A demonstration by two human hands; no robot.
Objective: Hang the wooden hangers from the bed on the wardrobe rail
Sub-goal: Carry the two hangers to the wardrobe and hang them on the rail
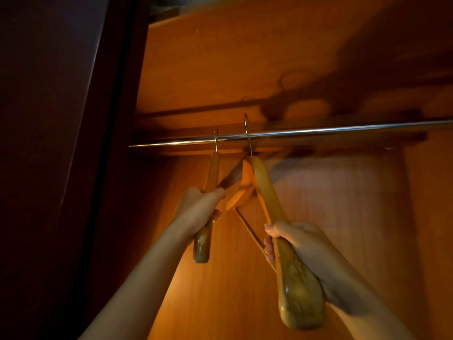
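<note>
Hands grip hangers: left hand [199, 209] left hanger [208, 207], right hand [294, 244] right hanger [277, 217]; hooks blurred at rail [318, 130].

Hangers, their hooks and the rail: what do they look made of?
Left hanger and right hanger: seemingly varnished wood, with yellowish grain and sheen. Hooks: thin shiny wire, probably metal. Rail: likely polished metal, with bright mirror-like streaks.

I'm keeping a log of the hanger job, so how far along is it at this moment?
Done: nothing hangs free on the wardrobe rail yet. In hand: the left hand grips a wooden hanger whose hook sits over the rail; the right hand grips a second hanger, hook raised at the rail, whether seated is unclear. Left: settle and release both. The bed is out of view, so any remaining hangers cannot be counted.
</note>
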